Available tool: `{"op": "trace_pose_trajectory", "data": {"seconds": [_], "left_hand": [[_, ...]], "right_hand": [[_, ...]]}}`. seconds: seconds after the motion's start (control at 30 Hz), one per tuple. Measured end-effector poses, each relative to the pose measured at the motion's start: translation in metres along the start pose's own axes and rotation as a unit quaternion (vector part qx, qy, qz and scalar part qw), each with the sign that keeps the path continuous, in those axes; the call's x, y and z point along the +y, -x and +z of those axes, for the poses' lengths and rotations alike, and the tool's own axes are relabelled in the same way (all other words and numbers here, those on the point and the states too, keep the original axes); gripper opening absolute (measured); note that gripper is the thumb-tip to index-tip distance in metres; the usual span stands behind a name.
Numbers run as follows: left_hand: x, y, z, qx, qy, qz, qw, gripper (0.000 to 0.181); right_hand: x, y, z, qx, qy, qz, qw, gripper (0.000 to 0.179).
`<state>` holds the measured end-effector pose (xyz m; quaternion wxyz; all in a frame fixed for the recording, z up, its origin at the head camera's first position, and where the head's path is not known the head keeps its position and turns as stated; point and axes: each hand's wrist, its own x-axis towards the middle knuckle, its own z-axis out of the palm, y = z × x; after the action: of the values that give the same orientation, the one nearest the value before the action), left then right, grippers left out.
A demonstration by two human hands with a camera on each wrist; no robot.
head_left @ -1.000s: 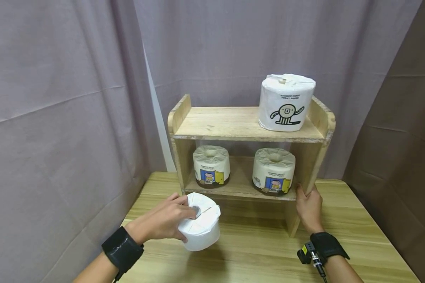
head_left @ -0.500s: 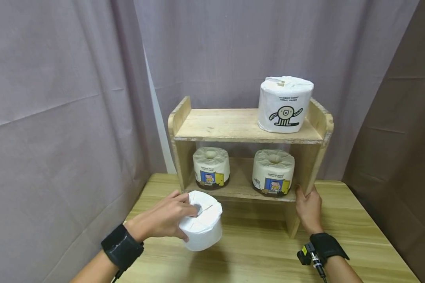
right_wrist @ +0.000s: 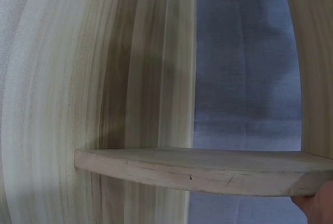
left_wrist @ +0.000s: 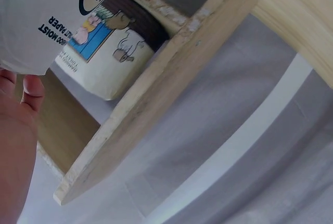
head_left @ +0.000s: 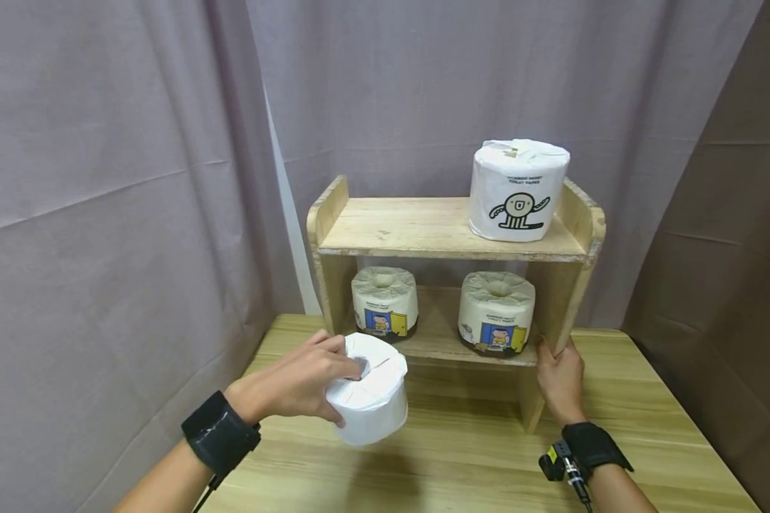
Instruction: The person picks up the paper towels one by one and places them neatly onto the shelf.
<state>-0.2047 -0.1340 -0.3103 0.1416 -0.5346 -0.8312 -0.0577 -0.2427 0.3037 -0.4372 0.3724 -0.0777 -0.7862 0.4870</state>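
Observation:
My left hand (head_left: 311, 377) holds a white-wrapped toilet paper roll (head_left: 375, 410) above the table, fingers in its core hole and thumb against its side. The roll tilts slightly and stands in front of the lower left of a small wooden shelf (head_left: 417, 224). In the left wrist view, print shows on this roll (left_wrist: 31, 26), and a cream patterned roll (left_wrist: 99, 73) lies behind it. My right hand (head_left: 560, 377) grips the shelf's right side panel near the lower board. Only a bit of that hand (right_wrist: 320, 203) shows in the right wrist view.
On the top board, at the right, stands a white toilet paper roll (head_left: 520, 189). The lower board bears two cream rolls, a left one (head_left: 385, 303) and a right one (head_left: 496, 313). Grey curtains (head_left: 411, 92) hang behind the wooden table (head_left: 462, 470).
My left hand has lifted the white roll slightly and moved it a little to the right, closer to the shelf. My right hand keeps its grip on the side panel.

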Motion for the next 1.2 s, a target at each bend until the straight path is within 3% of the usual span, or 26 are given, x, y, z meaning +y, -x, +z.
{"op": "trace_pose_trajectory", "data": {"seconds": [1.2], "left_hand": [[-0.008, -0.020, -0.040, -0.002, -0.010, -0.008, 0.9999, 0.056]], "right_hand": [[-0.003, 0.000, -0.001, -0.005, 0.012, 0.007, 0.9999, 0.035]]}}
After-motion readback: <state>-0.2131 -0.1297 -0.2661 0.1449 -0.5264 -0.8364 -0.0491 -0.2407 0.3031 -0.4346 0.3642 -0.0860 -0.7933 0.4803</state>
